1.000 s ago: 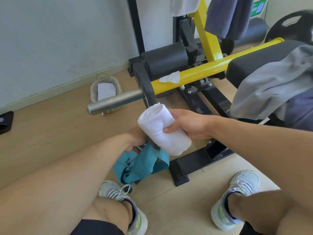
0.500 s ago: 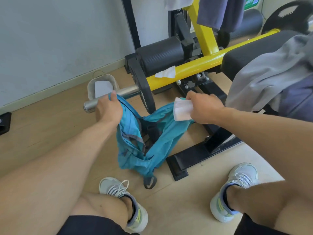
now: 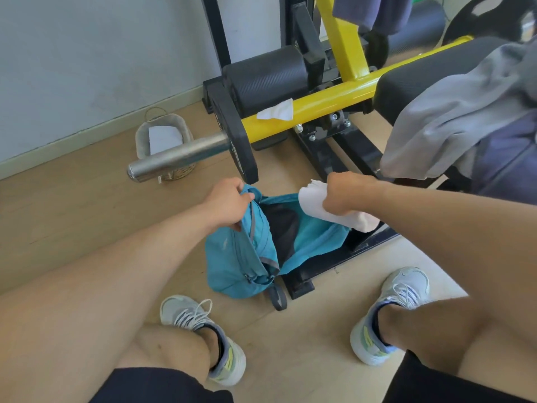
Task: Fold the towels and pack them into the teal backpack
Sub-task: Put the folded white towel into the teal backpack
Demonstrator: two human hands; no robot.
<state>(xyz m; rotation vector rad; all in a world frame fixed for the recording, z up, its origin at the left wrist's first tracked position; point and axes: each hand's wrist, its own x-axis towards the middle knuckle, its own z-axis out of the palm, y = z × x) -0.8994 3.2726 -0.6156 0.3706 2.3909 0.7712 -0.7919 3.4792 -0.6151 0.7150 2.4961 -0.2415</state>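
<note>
On wood-grain floor, between two pale sneakers [image 3: 200, 330], sits the backpack [image 3: 238, 257]: teal, thin crinkly fabric, grey zipper tape along its mouth, dark lining inside. A faint pale logo shows on the front panel; unreadable. A black strap loop hangs at its base.

Left hand [image 3: 228, 203] pinches the near-left rim of the mouth, fingers curled round the fabric, holding it open.

Right hand [image 3: 345, 194] grips the towel [image 3: 316, 205]: white, soft, rolled to a stubby cylinder, layered edges visible at the upper end. Fingers wrap over its top. The roll lies over the right rim of the open mouth; whether it touches the fabric cannot be told.

Behind: a gym machine with a glossy yellow square-tube frame [image 3: 325, 100], black steel base, and a black roller pad [image 3: 267, 77] with woven texture. A brushed steel bar [image 3: 177, 155] juts left through a black plate. A white crumpled tissue [image 3: 277, 110] rests on the yellow tube. A grey cloth [image 3: 453, 112] drapes over the black bench pad at right, dark navy fabric under it.

By the wall, a small wicker basket [image 3: 165, 141] with pale liner holds a white folded piece.

No legible writing anywhere.
</note>
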